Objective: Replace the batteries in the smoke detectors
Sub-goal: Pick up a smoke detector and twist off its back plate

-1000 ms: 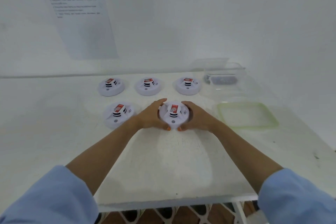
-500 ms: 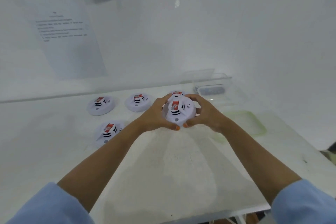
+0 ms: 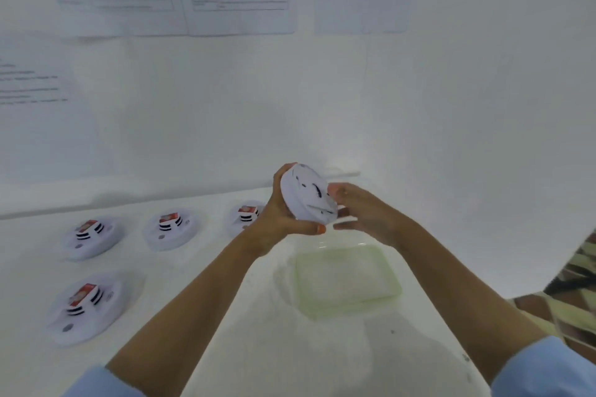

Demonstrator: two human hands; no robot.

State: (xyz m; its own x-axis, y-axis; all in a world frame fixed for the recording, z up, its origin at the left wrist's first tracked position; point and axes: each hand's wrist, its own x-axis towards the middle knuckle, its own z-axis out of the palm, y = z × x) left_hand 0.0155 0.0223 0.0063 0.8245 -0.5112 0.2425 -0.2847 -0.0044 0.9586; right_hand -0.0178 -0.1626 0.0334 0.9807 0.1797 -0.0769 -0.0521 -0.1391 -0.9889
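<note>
Head view: white table [image 3: 258, 348] (four detectors [image 3: 170, 229]) against paper-hung wall [image 3: 419, 106].

A single head-worn wide-angle view looks forward and down from close behind the left hand [image 3: 281, 216] and right hand [image 3: 366, 214], facing the wall [image 3: 322, 106] beyond them.

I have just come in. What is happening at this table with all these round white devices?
A person is holding one smoke detector in the air above the table, tilted, with its side without a red label facing the camera. The left hand grips it from below and the right hand holds its right edge. Four more detectors lie label-up on the left. A green lid lies beneath the hands. No battery is in sight.
</note>
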